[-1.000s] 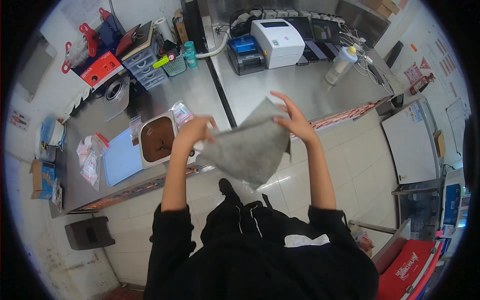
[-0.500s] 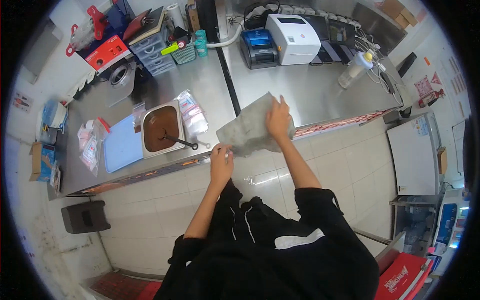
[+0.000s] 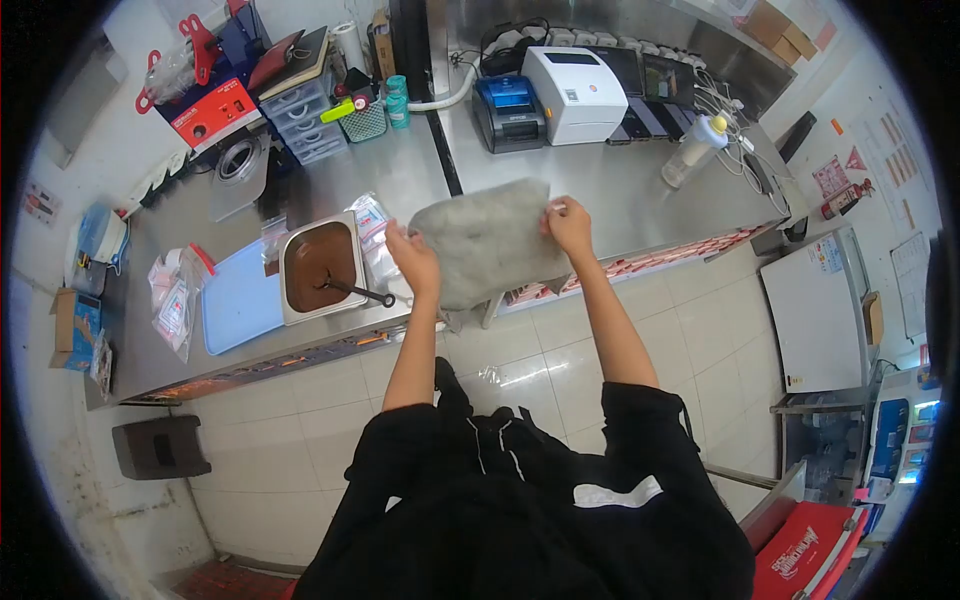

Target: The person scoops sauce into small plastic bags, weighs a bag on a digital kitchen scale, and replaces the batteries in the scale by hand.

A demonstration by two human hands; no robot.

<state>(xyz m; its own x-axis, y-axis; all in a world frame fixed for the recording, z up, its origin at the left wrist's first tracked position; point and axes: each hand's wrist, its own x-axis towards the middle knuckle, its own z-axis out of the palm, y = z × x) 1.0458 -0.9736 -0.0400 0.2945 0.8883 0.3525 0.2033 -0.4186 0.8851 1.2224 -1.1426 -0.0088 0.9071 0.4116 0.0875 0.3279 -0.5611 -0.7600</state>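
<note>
A grey cloth [image 3: 490, 240] with a few stains is stretched between my two hands above the front edge of the steel counter. Its left edge is pinched in my left hand [image 3: 414, 264], close to the plastic packets [image 3: 375, 240]. My right hand [image 3: 570, 228] grips the upper right side with fingers curled. To the left of my left hand sits a metal pan [image 3: 342, 252] of brown, chocolate-like stuff, with a dark-handled utensil [image 3: 352, 289] lying in it.
A blue tray [image 3: 235, 290] and bagged packets [image 3: 172, 305] lie left of the pan. Along the back stand a white printer [image 3: 575, 90], a blue-black printer [image 3: 508, 112] and several phones. A yellow-capped bottle [image 3: 694, 152] is at the right. Tiled floor [image 3: 520, 360] lies below the counter edge.
My left hand has moved up and to the left, taking the cloth's edge with it. The cloth is spread wider and flatter. My right hand now pinches its edge instead of lying over it.
</note>
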